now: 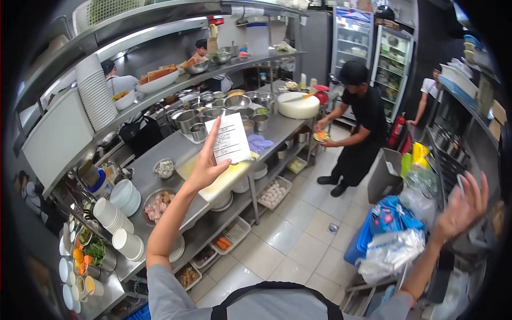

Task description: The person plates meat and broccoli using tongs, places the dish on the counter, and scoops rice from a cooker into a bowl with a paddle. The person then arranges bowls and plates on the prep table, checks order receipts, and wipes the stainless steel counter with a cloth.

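Note:
My left hand (204, 166) is raised over the steel counter, thumb and fingers closed on a printed order ticket (231, 140). The white slip faces me, but its small print is too blurred to read. Below it on the counter lies a pale yellow cutting board (210, 184), partly covered by my hand and the slip. Up at the right side, my right hand (463, 209) is in the air with its fingers apart, near the right-hand shelving. A small pale spot shows by its fingers, which I cannot make out.
Pots and bowls (189, 121) crowd the steel counter. A co-worker in black (358, 120) stands in the aisle holding a small food dish. A grey bin (385, 173) and bagged goods in a blue crate (358, 240) line the right. Eggs (273, 194) fill a tray underneath.

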`<move>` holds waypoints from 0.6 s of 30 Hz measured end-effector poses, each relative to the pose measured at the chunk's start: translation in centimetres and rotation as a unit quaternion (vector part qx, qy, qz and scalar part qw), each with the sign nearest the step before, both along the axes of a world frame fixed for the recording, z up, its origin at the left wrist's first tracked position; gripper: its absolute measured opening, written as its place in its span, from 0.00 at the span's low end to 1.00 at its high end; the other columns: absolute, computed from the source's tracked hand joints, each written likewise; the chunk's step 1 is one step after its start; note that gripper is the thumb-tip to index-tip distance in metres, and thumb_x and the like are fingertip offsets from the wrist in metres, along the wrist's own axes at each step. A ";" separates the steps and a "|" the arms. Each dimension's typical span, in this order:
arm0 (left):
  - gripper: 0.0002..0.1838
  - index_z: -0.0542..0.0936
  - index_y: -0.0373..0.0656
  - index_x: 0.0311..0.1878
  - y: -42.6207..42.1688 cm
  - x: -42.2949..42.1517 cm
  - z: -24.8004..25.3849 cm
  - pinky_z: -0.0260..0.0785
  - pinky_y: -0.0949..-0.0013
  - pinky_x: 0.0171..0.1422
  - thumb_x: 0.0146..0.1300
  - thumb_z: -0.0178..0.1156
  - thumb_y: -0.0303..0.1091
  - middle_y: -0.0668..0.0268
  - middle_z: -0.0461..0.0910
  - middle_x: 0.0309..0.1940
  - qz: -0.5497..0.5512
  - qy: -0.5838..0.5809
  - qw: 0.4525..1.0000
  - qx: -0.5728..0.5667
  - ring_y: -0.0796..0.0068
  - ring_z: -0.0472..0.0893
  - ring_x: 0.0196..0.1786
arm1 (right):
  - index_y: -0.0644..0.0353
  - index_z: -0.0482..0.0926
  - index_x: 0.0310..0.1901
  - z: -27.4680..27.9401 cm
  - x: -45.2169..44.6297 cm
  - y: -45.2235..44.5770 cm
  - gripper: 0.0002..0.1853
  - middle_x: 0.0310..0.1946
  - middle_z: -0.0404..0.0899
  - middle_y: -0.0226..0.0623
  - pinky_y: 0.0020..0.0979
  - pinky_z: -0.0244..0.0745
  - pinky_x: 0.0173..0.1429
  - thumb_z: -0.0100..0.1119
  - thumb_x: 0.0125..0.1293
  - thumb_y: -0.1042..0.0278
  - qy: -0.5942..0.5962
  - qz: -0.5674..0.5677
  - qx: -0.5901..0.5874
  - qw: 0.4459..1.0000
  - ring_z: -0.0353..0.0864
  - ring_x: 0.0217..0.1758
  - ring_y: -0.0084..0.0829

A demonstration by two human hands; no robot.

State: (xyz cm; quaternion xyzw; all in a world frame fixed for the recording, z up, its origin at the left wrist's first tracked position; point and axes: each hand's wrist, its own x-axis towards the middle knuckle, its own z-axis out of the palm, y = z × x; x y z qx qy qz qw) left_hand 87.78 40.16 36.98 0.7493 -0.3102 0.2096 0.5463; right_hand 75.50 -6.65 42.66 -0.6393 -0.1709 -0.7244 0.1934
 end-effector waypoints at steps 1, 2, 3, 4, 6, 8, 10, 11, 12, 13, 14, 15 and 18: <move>0.49 0.41 0.43 0.71 0.5 1.3 0.6 0.51 0.70 0.69 0.45 0.51 0.12 0.57 0.43 0.71 -0.004 0.013 1.000 -0.005 0.69 0.51 0.70 | 0.68 0.64 0.51 0.3 4.8 2.2 0.19 0.57 0.59 0.52 0.36 0.66 0.58 0.51 0.57 0.79 0.001 0.114 -0.003 0.994 0.69 0.56 0.40; 0.49 0.41 0.43 0.71 0.9 2.7 0.9 0.49 0.70 0.70 0.45 0.51 0.12 0.57 0.42 0.71 -0.009 0.027 0.999 -0.014 0.69 0.49 0.71 | 0.66 0.67 0.49 1.3 8.5 4.8 0.18 0.55 0.63 0.49 0.36 0.61 0.61 0.53 0.54 0.80 0.017 0.087 -0.061 0.994 0.66 0.58 0.40; 0.48 0.42 0.41 0.71 1.9 4.4 1.4 0.48 0.70 0.70 0.46 0.52 0.12 0.57 0.42 0.71 0.026 -0.016 0.999 0.041 0.69 0.48 0.71 | 0.63 0.70 0.47 2.2 12.1 7.4 0.18 0.53 0.66 0.47 0.35 0.55 0.64 0.54 0.52 0.80 0.030 0.064 -0.121 0.990 0.64 0.59 0.40; 0.44 0.51 0.43 0.70 2.5 5.6 2.0 0.52 0.71 0.69 0.48 0.52 0.12 0.57 0.50 0.68 0.052 -0.072 0.994 0.068 0.68 0.54 0.69 | 0.62 0.75 0.44 3.2 15.5 9.7 0.16 0.53 0.66 0.47 0.33 0.61 0.59 0.56 0.51 0.79 0.046 0.081 -0.175 0.980 0.66 0.56 0.39; 0.39 0.61 0.46 0.66 3.8 7.2 4.5 0.61 0.72 0.64 0.48 0.50 0.10 0.59 0.58 0.62 0.102 0.017 0.987 0.123 0.68 0.61 0.65 | 0.56 0.79 0.44 4.3 24.0 14.8 0.16 0.54 0.64 0.43 0.30 0.68 0.49 0.57 0.51 0.79 0.045 0.244 -0.197 0.948 0.69 0.49 0.35; 0.36 0.69 0.49 0.62 5.1 9.9 6.9 0.71 0.73 0.55 0.48 0.46 0.08 0.61 0.62 0.57 0.162 0.005 0.975 0.151 0.66 0.68 0.58 | 0.56 0.79 0.43 5.7 31.4 19.7 0.15 0.51 0.66 0.40 0.31 0.68 0.48 0.57 0.52 0.78 0.073 0.357 -0.216 0.906 0.70 0.47 0.33; 0.36 0.69 0.49 0.62 6.4 13.3 9.5 0.67 0.71 0.60 0.47 0.45 0.09 0.59 0.65 0.56 0.198 -0.026 0.968 0.154 0.65 0.69 0.57 | 0.57 0.79 0.42 7.3 39.2 24.0 0.12 0.47 0.69 0.39 0.31 0.69 0.49 0.56 0.54 0.75 0.066 0.402 -0.222 0.886 0.72 0.47 0.35; 0.36 0.68 0.48 0.62 7.3 15.2 10.7 0.65 0.70 0.61 0.46 0.44 0.10 0.58 0.66 0.56 0.237 -0.061 0.954 0.175 0.65 0.69 0.58 | 0.56 0.80 0.42 8.0 43.0 26.0 0.11 0.43 0.72 0.38 0.31 0.70 0.48 0.55 0.57 0.72 0.101 0.430 -0.206 0.873 0.74 0.46 0.33; 0.36 0.68 0.47 0.62 8.4 17.5 12.3 0.62 0.69 0.63 0.46 0.44 0.10 0.57 0.68 0.56 0.272 -0.100 0.937 0.196 0.65 0.68 0.59 | 0.55 0.81 0.42 8.7 46.3 27.7 0.11 0.41 0.75 0.38 0.30 0.71 0.47 0.54 0.59 0.69 0.189 0.490 -0.175 0.833 0.76 0.44 0.31; 0.35 0.68 0.45 0.62 9.8 20.0 13.9 0.61 0.68 0.64 0.45 0.44 0.12 0.56 0.69 0.55 0.321 -0.193 0.886 0.274 0.65 0.68 0.60 | 0.57 0.81 0.42 9.1 50.0 29.5 0.11 0.37 0.79 0.36 0.28 0.71 0.44 0.54 0.60 0.68 0.211 0.516 -0.158 0.815 0.77 0.40 0.27; 0.34 0.68 0.43 0.61 10.7 22.6 15.5 0.58 0.67 0.66 0.46 0.45 0.13 0.56 0.68 0.57 0.310 -0.208 0.890 0.261 0.64 0.69 0.60 | 0.57 0.81 0.44 9.4 53.2 30.7 0.11 0.38 0.79 0.34 0.27 0.71 0.44 0.52 0.61 0.68 0.263 0.527 -0.153 0.794 0.77 0.41 0.25; 0.33 0.68 0.42 0.61 12.2 25.6 17.0 0.58 0.66 0.65 0.47 0.47 0.14 0.55 0.69 0.56 0.304 -0.230 0.889 0.256 0.63 0.71 0.59 | 0.57 0.80 0.45 10.0 56.2 31.8 0.12 0.38 0.79 0.32 0.26 0.70 0.44 0.51 0.63 0.67 0.311 0.535 -0.150 0.771 0.76 0.41 0.23; 0.29 0.69 0.45 0.61 14.6 34.2 21.1 0.59 0.70 0.64 0.53 0.47 0.16 0.60 0.70 0.58 0.361 -0.258 0.861 0.249 0.71 0.67 0.62 | 0.57 0.80 0.46 12.2 63.9 34.2 0.13 0.36 0.81 0.28 0.23 0.68 0.43 0.49 0.65 0.66 0.387 0.534 -0.122 0.742 0.76 0.40 0.19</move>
